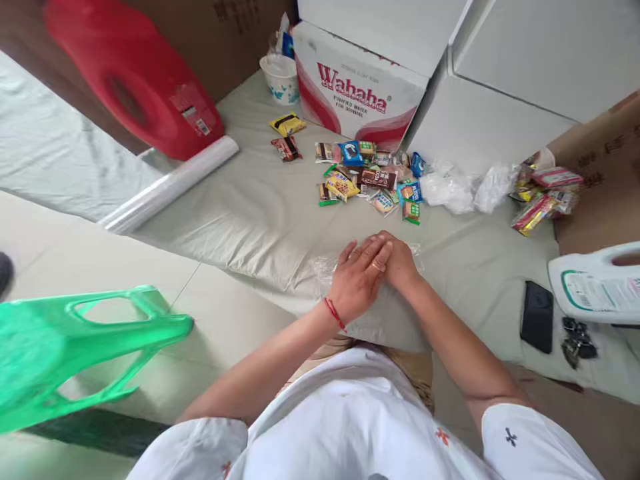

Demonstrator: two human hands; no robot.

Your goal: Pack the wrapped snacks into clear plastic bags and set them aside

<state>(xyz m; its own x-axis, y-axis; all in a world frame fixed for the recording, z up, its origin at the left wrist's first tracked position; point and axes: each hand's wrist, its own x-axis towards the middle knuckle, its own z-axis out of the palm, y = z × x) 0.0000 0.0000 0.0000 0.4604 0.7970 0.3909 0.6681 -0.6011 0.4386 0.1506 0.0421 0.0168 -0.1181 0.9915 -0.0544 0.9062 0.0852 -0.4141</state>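
Note:
My left hand point(358, 279) lies across my right hand point(399, 257), its fingers stretched over the back and fingers of the right one. A ring and a red string bracelet point(335, 315) show on the left side. My right hand's fingers are mostly hidden under the left. Beneath both hands a clear plastic bag point(325, 267) lies on the grey-green cloth point(240, 233). Beyond them sits a loose pile of small wrapped snacks point(379, 179) in brown, blue, yellow and green. Two more packets, one yellow point(287, 124) and one dark red point(287, 149), lie to its left.
Behind the snacks stands a Wahaha carton point(360, 87), with crumpled white plastic bags point(450, 187) to the right. More packets point(545, 197), a phone point(537, 317) and a white jug point(600, 283) are at right. At left are a film roll point(173, 183), red jug point(150, 87) and green stool point(100, 340).

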